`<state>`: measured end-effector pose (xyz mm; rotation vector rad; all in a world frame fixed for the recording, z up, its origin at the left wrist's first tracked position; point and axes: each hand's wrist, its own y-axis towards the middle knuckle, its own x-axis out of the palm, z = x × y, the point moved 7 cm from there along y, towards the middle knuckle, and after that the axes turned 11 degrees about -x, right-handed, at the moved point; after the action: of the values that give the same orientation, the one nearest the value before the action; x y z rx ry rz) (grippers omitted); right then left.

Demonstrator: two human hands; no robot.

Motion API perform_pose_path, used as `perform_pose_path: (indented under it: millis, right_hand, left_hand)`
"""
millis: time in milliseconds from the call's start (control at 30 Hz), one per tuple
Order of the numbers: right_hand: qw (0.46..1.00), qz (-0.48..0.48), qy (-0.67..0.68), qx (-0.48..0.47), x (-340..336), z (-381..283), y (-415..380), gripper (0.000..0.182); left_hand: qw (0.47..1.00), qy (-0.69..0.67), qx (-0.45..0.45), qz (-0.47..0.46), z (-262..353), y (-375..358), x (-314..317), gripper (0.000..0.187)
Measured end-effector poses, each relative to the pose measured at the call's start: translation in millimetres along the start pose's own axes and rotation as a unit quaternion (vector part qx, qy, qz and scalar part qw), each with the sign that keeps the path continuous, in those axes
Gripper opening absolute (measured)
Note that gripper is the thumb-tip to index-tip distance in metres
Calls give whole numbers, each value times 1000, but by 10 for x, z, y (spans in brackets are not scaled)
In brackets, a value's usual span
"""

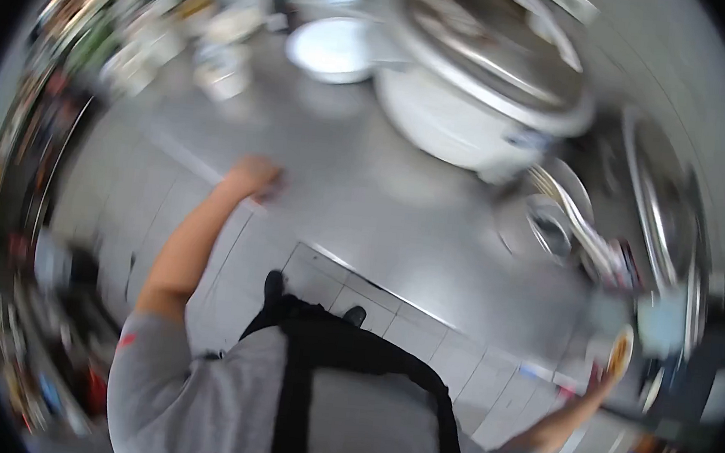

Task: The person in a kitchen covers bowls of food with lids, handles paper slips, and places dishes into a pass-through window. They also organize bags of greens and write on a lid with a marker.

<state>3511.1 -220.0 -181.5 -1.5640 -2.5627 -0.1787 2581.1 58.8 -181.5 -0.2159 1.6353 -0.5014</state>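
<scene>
My left hand (256, 177) is over the near edge of the steel counter (330, 198). Motion smears its fingers, so I cannot make out whether they hold anything. Far to the right, beyond the counter's end, my right hand (597, 383) grips a small white dish (621, 354) with something orange-brown in it, seen tilted nearly edge-on. On the counter stands a large white pot or cooker (450, 118) with a shiny metal lid (491, 39).
Right of the cooker sit a metal bowl (569, 184) and utensils with pale handles (586, 233). A white bowl (333, 50) and white cups (221, 67) stand at the back left. Crowded shelving (35, 172) lines the left side. Tiled floor (421, 344) shows below the counter.
</scene>
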Motion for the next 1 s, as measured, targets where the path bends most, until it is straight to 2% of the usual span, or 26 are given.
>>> perform_pose_path:
  millis: [33,67,100,167,267,367,467,567,667,700,733,767,800,833,867,900,1000]
  right_hand:
    - [1000,-3,-22,0,127,53,-20,58]
    - [999,-3,-44,0,238,92,-98,57]
    - [998,-6,-64,-1,356,180,-131,56]
    - [994,-16,-105,-2,611,268,-405,54]
    - [988,-41,-150,-16,1059,314,-974,52]
    - [979,-80,-183,-34,1481,317,-1565,49]
    - [969,-114,-214,-54,1860,278,-2164,47]
    - [956,-152,-237,-77,2259,220,-2803,45]
    - [939,-185,-268,-108,2598,130,-3562,42]
    - [919,-213,-300,-139,2712,64,-3796,41]
    - [855,-279,-377,-221,2827,-41,-3981,41]
    - [750,-344,-460,-328,3049,-176,-4267,40]
    - [716,-372,-473,-355,3238,-215,-4495,39]
    - [742,-403,-441,-306,3491,-172,-4643,38]
    - [856,-398,-291,-153,4047,-202,-5164,36]
    - [934,-335,-122,-8,4587,-234,-5702,36]
    - [866,-491,-74,54,5883,-15,-6728,32]
  left_hand:
    - [998,-48,-39,16,-31,48,68,13]
    - [999,-32,-30,25,3,65,111,11]
    - [995,16,-82,-49,183,-161,-194,10]
    - [999,8,-49,12,153,-93,-118,14]
    - [998,-35,-49,11,-11,-77,-14,24]
    - [957,-268,-5,113,-299,-498,-128,18]
    - [896,-421,6,141,-758,-898,-36,16]
    - [883,-430,-24,188,-1444,-1237,166,10]
    - [834,-470,-98,270,-2305,-1523,461,5]
    - [843,-456,-108,262,-2559,-1594,519,6]
    - [853,-443,-119,250,-2795,-1670,585,8]
    - [862,-430,-128,237,-3002,-1738,661,11]
    - [862,-424,-124,246,-3199,-1807,692,12]
    - [862,-418,-120,259,-3395,-1866,700,14]
    - [862,-412,-115,272,-3566,-1921,700,15]
    - [860,-412,-123,273,-3733,-1977,681,16]
    - [854,-412,-137,286,-4168,-2124,582,18]
